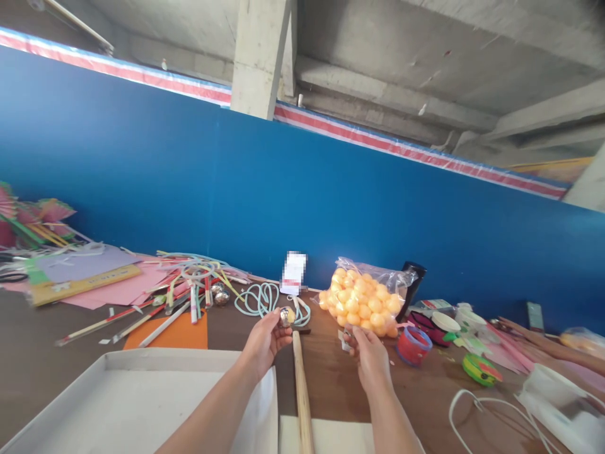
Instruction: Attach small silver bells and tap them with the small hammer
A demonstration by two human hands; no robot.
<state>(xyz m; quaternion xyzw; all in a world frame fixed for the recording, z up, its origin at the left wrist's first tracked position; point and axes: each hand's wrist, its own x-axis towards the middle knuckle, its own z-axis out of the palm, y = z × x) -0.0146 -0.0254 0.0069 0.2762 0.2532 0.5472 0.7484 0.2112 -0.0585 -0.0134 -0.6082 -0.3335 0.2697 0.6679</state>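
My left hand (265, 340) is closed, with thumb and fingers round a shiny silver ball (286, 316) that has a yellowish patch on its side. My right hand (370, 354) pinches something small and partly shiny; the fingers hide most of it, so its kind cannot be told. Between the hands lies a hammer (302, 391) with a pale wooden handle and a dark head. Just beyond my right hand rests a clear plastic bag of orange balls (366, 299). Light-blue cord (258, 299) lies coiled behind my left hand.
A white tray (106, 360) fills the front left. Several pens, brushes and papers (174, 296) clutter the table behind it. To the right are a roll of red and blue tape (414, 345), a green round container (481, 369) and a white cable (454, 410). Another person's arm (558, 347) reaches in.
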